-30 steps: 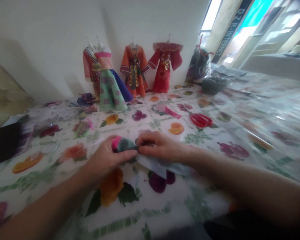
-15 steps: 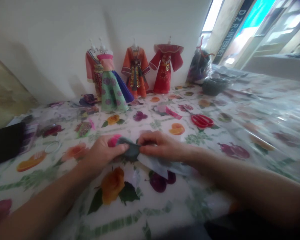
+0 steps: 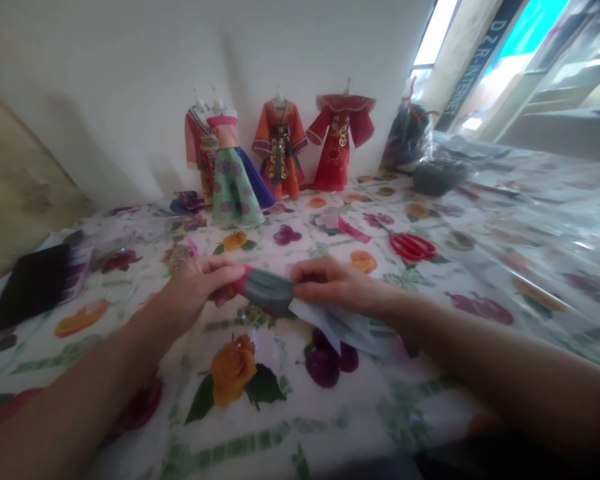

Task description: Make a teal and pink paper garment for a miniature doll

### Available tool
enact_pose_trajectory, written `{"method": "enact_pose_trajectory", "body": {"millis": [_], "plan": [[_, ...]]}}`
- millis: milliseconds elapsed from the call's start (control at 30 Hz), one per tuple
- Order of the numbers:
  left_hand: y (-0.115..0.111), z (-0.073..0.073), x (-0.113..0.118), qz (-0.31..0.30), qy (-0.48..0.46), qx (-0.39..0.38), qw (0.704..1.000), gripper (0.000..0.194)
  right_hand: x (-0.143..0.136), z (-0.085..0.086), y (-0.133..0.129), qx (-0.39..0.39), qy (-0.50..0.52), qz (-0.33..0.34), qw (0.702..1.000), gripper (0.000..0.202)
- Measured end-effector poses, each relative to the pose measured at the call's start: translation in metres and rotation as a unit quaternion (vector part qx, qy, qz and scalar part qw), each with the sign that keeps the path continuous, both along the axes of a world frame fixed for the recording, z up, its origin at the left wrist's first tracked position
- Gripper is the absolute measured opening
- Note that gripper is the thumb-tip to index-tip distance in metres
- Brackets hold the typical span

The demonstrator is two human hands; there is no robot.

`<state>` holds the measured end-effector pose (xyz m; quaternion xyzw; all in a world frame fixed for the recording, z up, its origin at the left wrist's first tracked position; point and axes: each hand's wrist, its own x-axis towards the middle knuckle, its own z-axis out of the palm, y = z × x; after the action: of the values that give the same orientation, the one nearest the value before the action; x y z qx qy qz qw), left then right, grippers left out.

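Observation:
Between my two hands a small piece of grey and pink fabric (image 3: 267, 291) is stretched above the table. My left hand (image 3: 203, 283) pinches its pink end between thumb and fingers. At the grey end, my right hand (image 3: 330, 285) is closed on it with bent fingers. A pale, whitish sheet (image 3: 343, 327), either thin cloth or paper, hangs below my right hand toward the table; whether it is joined to the fabric I cannot tell.
Red-handled scissors (image 3: 413, 247) lie right of centre, near a pink strip (image 3: 353, 230). Doll dresses on stands, among them a green-skirted dress (image 3: 235, 190) and a red robe (image 3: 337, 147), line the wall. A black flat object (image 3: 35, 280) lies left on the fruit-patterned tablecloth (image 3: 145, 460).
My left hand has drawn slightly left and up from my right, and more of the grey fabric shows between them. The view has shifted a little.

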<state>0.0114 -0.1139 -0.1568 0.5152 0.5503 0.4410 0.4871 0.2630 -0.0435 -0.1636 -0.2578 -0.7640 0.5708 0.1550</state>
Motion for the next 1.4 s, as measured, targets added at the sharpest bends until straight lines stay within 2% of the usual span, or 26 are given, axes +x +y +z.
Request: {"method": "enact_pose_trajectory", "body": {"millis": [267, 467, 600, 700, 767, 867, 1000, 1067, 1267, 1400], "plan": [[-0.001, 0.009, 0.0, -0.005, 0.005, 0.001, 1.0, 0.022, 0.002, 0.002, -0.001, -0.079, -0.015, -0.03, 0.996, 0.013], [0.0, 0.006, -0.003, 0.027, -0.012, -0.003, 1.0, 0.022, 0.002, 0.006, 0.003, -0.013, -0.006, -0.055, 0.998, 0.014], [0.001, 0.005, -0.004, 0.056, -0.025, -0.004, 0.998, 0.017, 0.002, 0.008, 0.005, 0.024, -0.006, -0.04, 0.999, 0.015], [0.0, 0.006, -0.002, 0.052, -0.065, -0.012, 0.996, 0.018, 0.003, 0.007, 0.006, 0.017, 0.008, -0.025, 1.0, 0.015], [0.0, 0.005, -0.001, 0.033, -0.075, -0.014, 0.997, 0.027, 0.003, 0.007, 0.006, 0.02, 0.017, -0.011, 1.0, 0.016], [-0.001, 0.002, 0.0, 0.002, -0.022, -0.009, 1.0, 0.038, 0.003, 0.006, 0.008, 0.06, 0.017, -0.009, 0.998, 0.017], [-0.001, -0.002, 0.0, -0.033, 0.096, -0.019, 0.995, 0.031, 0.001, 0.001, 0.009, 0.121, 0.011, -0.02, 0.992, 0.017], [-0.002, -0.004, 0.001, -0.032, 0.11, -0.009, 0.993, 0.028, 0.0, -0.002, 0.009, 0.138, 0.009, -0.032, 0.99, 0.015], [-0.007, 0.0, 0.005, -0.002, -0.039, 0.058, 0.998, 0.018, -0.001, -0.01, 0.009, 0.13, 0.022, -0.068, 0.989, 0.019], [-0.008, 0.001, 0.008, 0.022, -0.114, 0.039, 0.992, 0.017, 0.001, -0.009, 0.011, 0.141, 0.016, -0.066, 0.988, 0.025]]}}
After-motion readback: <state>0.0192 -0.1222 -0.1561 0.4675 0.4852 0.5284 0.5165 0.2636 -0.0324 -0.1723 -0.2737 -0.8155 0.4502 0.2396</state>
